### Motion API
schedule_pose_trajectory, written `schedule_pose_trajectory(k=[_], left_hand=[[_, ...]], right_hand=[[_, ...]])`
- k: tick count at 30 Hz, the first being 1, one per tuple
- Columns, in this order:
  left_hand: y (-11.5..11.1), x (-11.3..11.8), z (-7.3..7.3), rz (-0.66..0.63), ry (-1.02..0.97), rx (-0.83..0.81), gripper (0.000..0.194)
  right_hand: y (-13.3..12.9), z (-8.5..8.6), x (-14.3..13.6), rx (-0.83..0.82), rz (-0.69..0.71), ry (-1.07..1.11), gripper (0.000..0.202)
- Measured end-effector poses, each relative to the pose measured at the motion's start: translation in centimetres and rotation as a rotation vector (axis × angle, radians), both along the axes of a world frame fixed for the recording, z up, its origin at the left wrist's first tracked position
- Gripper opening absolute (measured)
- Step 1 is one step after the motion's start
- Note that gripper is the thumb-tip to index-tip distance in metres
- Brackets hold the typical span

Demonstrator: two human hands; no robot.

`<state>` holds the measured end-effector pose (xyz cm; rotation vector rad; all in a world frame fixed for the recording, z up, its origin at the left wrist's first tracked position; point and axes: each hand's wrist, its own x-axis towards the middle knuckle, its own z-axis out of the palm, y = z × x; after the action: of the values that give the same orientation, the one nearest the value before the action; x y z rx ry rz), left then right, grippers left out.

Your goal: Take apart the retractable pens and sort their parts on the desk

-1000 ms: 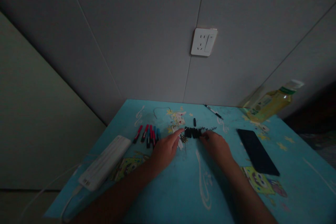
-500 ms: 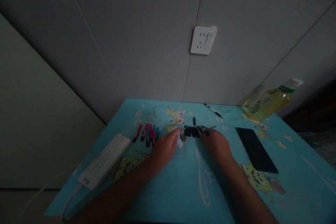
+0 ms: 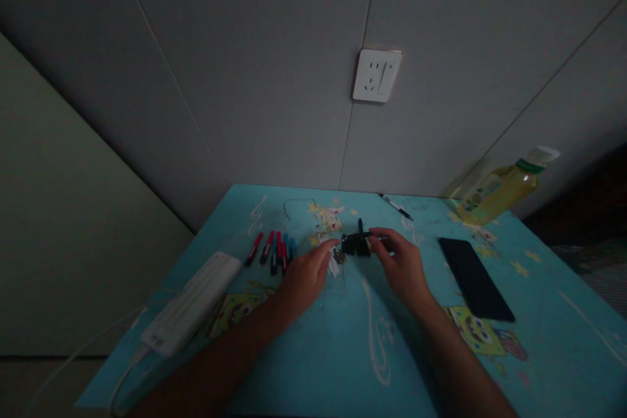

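Observation:
Several short black pieces lie in a cluster between the hands on the blue patterned table. My right hand is pinched on a thin black piece above the cluster's far side. To the left of the cluster, my left hand has its thumb and forefinger close together; what they hold, if anything, is too small to name. White sticks and small brownish pieces lie beside its fingertips. Red and blue pens with dark ends lie left of that hand.
A white power strip with a cable lies at the left. On the right is a dark flat slab, with a yellow bottle behind it. A pen lies near the wall, below a white socket.
My right hand has risen slightly and turned, with a thin black piece now visible in its fingertips. My left hand has barely moved. The view has shifted slightly.

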<state>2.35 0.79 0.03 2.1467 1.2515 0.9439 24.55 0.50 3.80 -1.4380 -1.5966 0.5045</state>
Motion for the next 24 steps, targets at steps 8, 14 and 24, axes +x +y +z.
schedule_pose_trajectory(k=[8,14,24], left_hand=[[0.10,0.07,-0.42,-0.019,0.007,0.032,0.038],[0.05,0.00,-0.42,-0.018,0.013,0.039,0.037],[0.10,0.03,-0.63,-0.028,0.031,0.036,0.037]], right_hand=[[0.06,-0.54,-0.12,-0.019,0.031,-0.037,0.029],[-0.02,-0.42,-0.09,-0.008,0.019,-0.028,0.027],[0.14,-0.73,-0.01,-0.023,0.020,-0.029,0.027]])
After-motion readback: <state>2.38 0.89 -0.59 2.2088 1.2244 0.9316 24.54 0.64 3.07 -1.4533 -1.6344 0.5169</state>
